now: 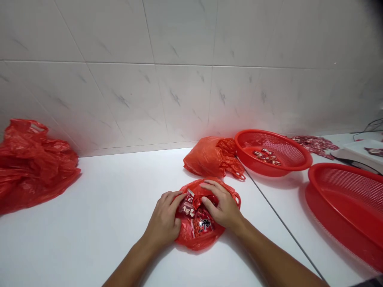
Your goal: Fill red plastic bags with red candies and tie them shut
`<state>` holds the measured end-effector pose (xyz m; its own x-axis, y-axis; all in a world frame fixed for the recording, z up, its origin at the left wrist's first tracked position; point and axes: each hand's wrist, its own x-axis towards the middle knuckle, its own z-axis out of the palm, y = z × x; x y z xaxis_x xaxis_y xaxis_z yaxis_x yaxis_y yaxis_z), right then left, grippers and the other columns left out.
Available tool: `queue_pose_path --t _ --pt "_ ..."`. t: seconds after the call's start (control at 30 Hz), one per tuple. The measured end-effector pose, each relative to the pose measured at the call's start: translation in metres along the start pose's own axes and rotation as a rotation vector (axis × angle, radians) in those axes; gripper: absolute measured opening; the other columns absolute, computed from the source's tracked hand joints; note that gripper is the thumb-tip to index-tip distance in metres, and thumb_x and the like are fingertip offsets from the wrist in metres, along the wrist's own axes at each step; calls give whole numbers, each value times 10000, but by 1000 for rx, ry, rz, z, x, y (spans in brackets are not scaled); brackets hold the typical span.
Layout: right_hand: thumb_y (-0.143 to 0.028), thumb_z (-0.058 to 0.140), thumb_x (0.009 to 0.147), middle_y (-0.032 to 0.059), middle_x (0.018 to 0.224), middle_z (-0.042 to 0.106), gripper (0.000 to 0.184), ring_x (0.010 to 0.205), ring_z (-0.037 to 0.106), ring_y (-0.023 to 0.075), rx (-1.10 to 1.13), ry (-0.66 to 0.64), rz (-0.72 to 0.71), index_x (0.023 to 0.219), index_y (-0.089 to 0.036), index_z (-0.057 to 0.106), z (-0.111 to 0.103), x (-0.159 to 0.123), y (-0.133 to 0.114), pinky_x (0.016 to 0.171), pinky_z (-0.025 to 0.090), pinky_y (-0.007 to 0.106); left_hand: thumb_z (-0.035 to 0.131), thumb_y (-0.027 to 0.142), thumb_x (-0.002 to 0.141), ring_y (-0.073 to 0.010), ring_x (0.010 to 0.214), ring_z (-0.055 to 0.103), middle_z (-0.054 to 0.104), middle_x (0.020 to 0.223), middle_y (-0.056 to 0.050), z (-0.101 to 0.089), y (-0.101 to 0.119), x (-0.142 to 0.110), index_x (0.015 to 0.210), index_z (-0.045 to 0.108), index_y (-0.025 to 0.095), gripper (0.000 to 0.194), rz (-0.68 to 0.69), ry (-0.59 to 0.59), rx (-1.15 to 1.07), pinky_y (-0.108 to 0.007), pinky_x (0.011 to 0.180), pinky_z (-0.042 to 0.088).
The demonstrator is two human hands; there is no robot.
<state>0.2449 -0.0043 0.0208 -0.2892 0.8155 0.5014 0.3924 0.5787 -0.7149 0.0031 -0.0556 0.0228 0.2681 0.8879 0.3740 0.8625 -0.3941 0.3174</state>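
Observation:
A red plastic bag [187, 243] lies with its mouth spread open on the white table, directly in front of me. Inside it sit small red snack packets [204, 224] with white and black print. My left hand [164, 217] is closed on the bag's left edge, its fingertips by the packets. From the right, my right hand [223, 205] is bent over the bag's far right side and closed on the red plastic, with the thumb above the packets. What lies beneath its fingers is partly hidden.
Behind the bag rests a filled orange-red bag [203, 157]. A red basket [269, 169] holding several small wrapped pieces [267, 156] stands beside it. Another red basket [335, 207] is at right, near a pile of red packets [314, 144]. A crumpled red bag [36, 167] sits far left. A tiled wall [125, 99] bounds the back.

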Motion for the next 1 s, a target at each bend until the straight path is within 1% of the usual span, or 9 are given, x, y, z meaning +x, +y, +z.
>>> queue_pose_path --t 0.13,0.3,0.4,0.5,0.57,0.63,0.73,0.83,1.0 --pt "-212 608 966 142 1381 672 394 1323 643 280 -111 247 -194 1351 -196 691 -8 -1 -5 1108 561 443 457 -17 733 -280 1192 609 678 1293 -69 -8 -1 1 1340 619 227 674 -155 67 46 -489 1048 530" --pt "-99 564 944 160 1652 426 564 1503 482 314 -148 241 -373 1498 -200 580 -16 1 -9 1170 515 480 457 89 868 -215 991 692 695 1187 -21 -21 -6 4 1325 613 265 514 -298 159 19 -367 839 580" --pt "-33 553 912 158 1625 465 627 1483 507 309 -93 242 -443 1512 -215 563 -20 2 -11 1148 532 480 450 74 851 -190 938 695 677 1174 -25 -24 -12 5 1248 670 260 490 -242 243 -27 -322 773 576" --pt "21 562 883 117 1273 719 615 1197 704 239 12 278 -537 1442 -229 617 -24 1 -12 986 614 386 450 30 828 -191 935 664 638 1230 -57 -25 -12 4 1134 732 261 477 -85 342 -34 -321 751 571" --pt "27 578 880 83 1084 753 543 1004 732 204 62 284 -565 1354 -224 665 -26 2 -11 867 621 338 474 -4 793 -238 1061 631 621 1316 -80 -27 -6 5 1136 744 271 517 81 410 1 -385 863 570" --pt "-2 596 893 75 1021 751 413 902 719 186 64 176 -513 1234 -208 704 -27 3 -11 790 601 310 496 -28 759 -274 1165 602 638 1358 -86 -29 4 5 1203 723 280 586 271 390 0 -456 967 541" --pt "-76 643 892 39 888 730 182 781 680 163 -28 -222 -329 984 -205 732 -25 2 -7 702 545 276 500 -24 748 -244 1052 657 738 1187 -64 -24 19 4 1180 706 254 553 447 154 -99 -440 932 537" --pt "-175 780 799 39 920 705 144 811 665 183 -174 -499 -128 927 -217 731 -18 -4 -3 674 502 273 504 8 803 -206 841 669 762 967 -30 -14 25 2 1038 720 235 392 414 -21 -135 -387 780 525" --pt "-205 839 673 52 1094 662 336 870 665 227 -285 -578 86 975 -233 693 -11 -11 -6 587 428 279 535 103 933 -229 914 719 771 1047 -50 -4 22 1 1109 722 246 294 282 -91 -136 -393 774 564"
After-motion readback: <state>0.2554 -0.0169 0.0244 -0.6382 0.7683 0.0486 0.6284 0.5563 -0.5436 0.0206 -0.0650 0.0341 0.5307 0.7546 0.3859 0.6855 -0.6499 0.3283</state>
